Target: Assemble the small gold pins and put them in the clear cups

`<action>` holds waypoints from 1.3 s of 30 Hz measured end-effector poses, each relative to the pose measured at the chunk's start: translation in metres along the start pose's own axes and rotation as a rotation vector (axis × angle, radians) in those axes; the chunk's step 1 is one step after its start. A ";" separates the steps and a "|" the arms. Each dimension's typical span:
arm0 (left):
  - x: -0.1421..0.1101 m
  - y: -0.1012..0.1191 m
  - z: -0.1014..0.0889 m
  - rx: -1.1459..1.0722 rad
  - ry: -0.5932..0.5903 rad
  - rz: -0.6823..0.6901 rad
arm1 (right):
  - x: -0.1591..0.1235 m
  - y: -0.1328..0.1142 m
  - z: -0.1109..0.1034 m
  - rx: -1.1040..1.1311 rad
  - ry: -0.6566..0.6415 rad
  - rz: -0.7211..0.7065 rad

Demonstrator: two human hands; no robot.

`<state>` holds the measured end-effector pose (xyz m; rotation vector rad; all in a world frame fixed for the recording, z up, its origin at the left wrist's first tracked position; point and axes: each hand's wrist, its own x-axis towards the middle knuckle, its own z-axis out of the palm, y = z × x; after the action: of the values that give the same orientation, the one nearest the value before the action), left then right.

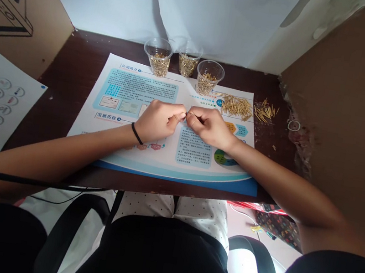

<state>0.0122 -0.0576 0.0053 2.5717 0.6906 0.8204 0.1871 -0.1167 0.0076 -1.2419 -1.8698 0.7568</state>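
While a printed sheet [87, 119] is spread beneath, the left hand [160, 123] is curled, thumb and forefinger closed to a pinch; beyond, three clear plastic cups [187, 66] are grouped, part-filled with small gold-coloured pieces [159, 65]; right up to the left fingertips, the right hand [210, 126] is brought in a matching pinch, anything gripped being too small to tell; just beyond it, rightward, gold-coloured pins [237, 108] are heaped, long axes mixed, right hand nearer; farther right, a smaller cluster [265, 111] is seen.

Makeshift workspace, desk [76, 64], cardboard walls [338, 115] (one printed), cups [218, 74] of metal parts [206, 86]
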 end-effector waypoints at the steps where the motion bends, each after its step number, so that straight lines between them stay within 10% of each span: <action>1: 0.000 0.001 0.000 0.001 0.000 -0.011 | 0.000 0.000 0.001 -0.004 0.006 0.007; 39: 0.007 -0.002 -0.003 -0.489 0.017 -0.223 | -0.001 0.009 0.001 0.710 0.102 0.294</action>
<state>0.0145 -0.0517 0.0096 2.0148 0.6689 0.8178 0.1906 -0.1143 -0.0008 -1.0552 -1.1703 1.3409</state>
